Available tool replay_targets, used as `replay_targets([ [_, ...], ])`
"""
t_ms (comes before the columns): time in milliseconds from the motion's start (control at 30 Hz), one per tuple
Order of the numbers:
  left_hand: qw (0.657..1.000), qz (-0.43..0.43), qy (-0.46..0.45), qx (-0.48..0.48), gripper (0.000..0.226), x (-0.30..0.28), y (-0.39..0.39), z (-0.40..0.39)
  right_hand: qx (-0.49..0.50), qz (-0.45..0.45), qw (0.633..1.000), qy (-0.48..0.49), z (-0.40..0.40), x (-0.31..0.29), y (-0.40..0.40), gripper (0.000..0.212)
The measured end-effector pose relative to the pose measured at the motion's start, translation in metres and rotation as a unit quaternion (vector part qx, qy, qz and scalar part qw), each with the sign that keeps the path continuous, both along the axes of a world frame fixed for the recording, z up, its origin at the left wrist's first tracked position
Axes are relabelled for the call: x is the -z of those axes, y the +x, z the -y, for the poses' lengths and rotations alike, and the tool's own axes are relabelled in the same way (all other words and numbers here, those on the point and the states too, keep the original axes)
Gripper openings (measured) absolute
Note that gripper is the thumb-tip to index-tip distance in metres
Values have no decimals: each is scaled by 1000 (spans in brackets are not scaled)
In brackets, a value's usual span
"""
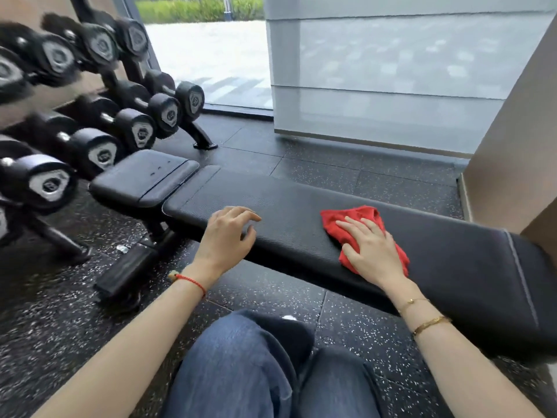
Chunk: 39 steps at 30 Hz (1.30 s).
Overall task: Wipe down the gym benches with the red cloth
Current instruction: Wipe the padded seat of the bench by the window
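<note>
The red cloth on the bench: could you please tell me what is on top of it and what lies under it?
The right hand presses flat on the crumpled red cloth, fingers spread. Under the cloth lies the long black padded bench; the patch of pad it covers is hidden.

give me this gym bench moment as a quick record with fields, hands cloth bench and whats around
bench: black padded bench, flat, separate seat pad at its left end
cloth: red cloth, bunched, lying on the bench top
right hand: right hand flat on the cloth, fingers spread, pressing it down
left hand: left hand resting at the bench's near edge, fingers relaxed, holding nothing
surroundings: dumbbell rack left, window behind
</note>
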<state>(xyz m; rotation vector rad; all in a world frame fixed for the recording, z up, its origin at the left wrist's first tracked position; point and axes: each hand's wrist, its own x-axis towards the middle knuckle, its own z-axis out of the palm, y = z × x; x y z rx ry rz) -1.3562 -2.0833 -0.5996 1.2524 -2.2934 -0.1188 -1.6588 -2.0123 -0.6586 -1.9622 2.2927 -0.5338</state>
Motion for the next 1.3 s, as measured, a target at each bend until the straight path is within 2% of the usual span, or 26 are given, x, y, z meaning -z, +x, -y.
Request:
replay_targets([
  [300, 999, -19, -12, -42, 23, -2, 55, 34, 47, -27, 998, 45, 35, -6, 14, 53],
  [433, 998, -36, -11, -59, 24, 11, 85, 64, 49, -17, 997, 53, 80, -11, 56, 54],
  [767, 998, -53, -23, -21, 28, 46, 145, 173, 62, -17, 997, 38, 175, -4, 170, 55],
  [900, 997, -75, -22, 2, 30, 55, 157, 215, 38, -10, 999, 15, 191, 2, 203, 55],
  [1067, 997, -61, 7, 52, 29, 64, 150, 232, 10, -3, 1000, 24, 186, -3, 192, 53],
  [1300, 996, -75, 21, 51, 23, 77, 149, 235, 66, 1, 997, 40, 201, -6, 202, 52],
])
